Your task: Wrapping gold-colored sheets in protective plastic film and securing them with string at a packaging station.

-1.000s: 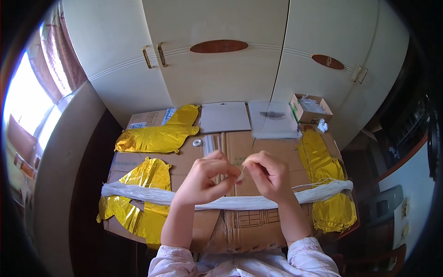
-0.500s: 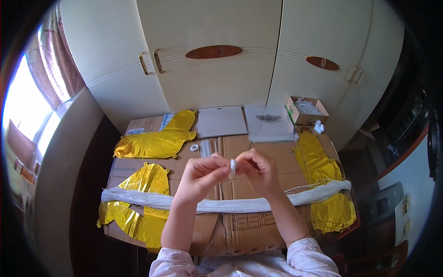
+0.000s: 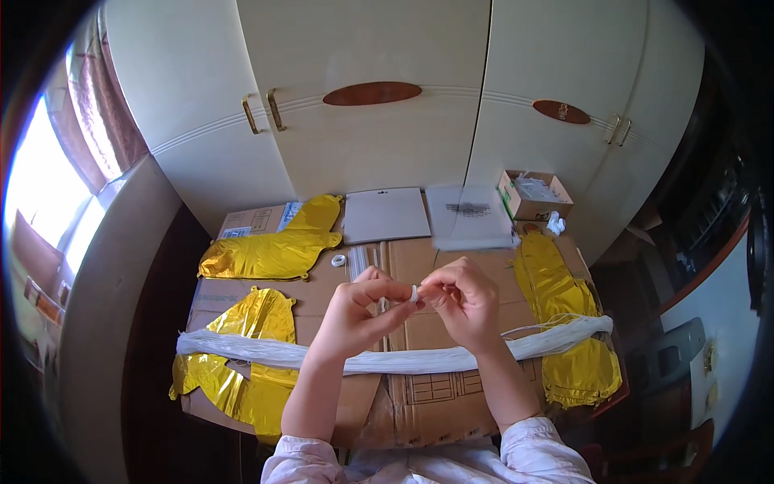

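Observation:
Above the middle of the table, both hands meet at a small white ring-shaped roll (image 3: 414,294), seen nearly edge-on. My left hand (image 3: 361,310) grips it between thumb and fingers. From the other side, my right hand (image 3: 461,302) pinches at its edge; whether a loose end lies between those fingertips is too small to see. Below my wrists, a long bundle of white strings (image 3: 403,360) stretches across the table. Farther back lies a second small white roll (image 3: 339,260), beside a few clear strips (image 3: 363,260).
Gold foil balloons lie flat: one at the back left (image 3: 274,248), one front left (image 3: 266,395), others along the right (image 3: 580,375). At the back are a grey flat panel (image 3: 387,216), a clear plastic bag (image 3: 472,218) and an open box (image 3: 536,208). Cardboard (image 3: 443,403) covers the table.
The roll has shifted slightly right and turned in my fingers. My right hand has moved a little to the right, its fingertips now at the roll's edge.

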A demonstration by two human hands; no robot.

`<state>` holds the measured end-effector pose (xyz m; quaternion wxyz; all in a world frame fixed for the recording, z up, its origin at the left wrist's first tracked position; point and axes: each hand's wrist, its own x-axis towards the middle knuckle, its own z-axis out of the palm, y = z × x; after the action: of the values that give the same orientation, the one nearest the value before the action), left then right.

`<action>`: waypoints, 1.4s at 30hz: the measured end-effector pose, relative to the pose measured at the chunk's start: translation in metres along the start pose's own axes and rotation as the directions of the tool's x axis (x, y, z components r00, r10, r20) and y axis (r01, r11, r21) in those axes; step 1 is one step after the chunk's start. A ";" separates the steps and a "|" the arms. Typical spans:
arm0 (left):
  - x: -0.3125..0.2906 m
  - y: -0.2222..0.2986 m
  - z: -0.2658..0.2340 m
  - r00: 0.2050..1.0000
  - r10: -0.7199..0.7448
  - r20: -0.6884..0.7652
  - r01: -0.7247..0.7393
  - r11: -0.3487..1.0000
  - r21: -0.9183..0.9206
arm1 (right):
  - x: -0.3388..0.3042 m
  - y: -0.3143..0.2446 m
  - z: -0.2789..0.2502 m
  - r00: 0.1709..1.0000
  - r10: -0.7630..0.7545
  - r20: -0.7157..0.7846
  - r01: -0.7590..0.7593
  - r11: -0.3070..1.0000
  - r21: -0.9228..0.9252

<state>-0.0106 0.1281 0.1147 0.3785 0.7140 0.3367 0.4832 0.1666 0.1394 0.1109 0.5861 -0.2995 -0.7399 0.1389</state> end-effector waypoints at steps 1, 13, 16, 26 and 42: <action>0.000 -0.001 -0.001 0.999 -0.033 0.037 0.036 0.996 -0.081 | -0.002 0.004 0.001 0.997 0.077 0.012 -0.077 0.995 0.066; 0.005 -0.006 0.012 0.984 0.067 -0.165 -0.123 0.925 -0.360 | -0.012 0.002 0.014 0.975 0.219 0.018 -0.220 0.966 0.137; 0.007 -0.011 0.015 0.983 0.141 -0.113 -0.163 0.961 -0.221 | -0.014 0.004 0.014 0.953 0.300 0.027 -0.297 0.919 0.261; 0.006 -0.013 0.004 0.998 -0.061 0.034 0.070 0.924 -0.377 | 0.007 0.012 -0.011 0.999 -0.007 0.039 -0.006 0.951 0.310; 0.008 -0.014 0.003 0.932 -0.172 0.318 0.330 0.765 -0.554 | -0.003 0.017 -0.017 0.846 0.312 0.432 -0.528 0.600 0.601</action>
<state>-0.0067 0.1413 0.1056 0.6850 0.5603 0.2099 0.4157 0.1881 0.1487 0.1033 0.4924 -0.1986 -0.6132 0.5849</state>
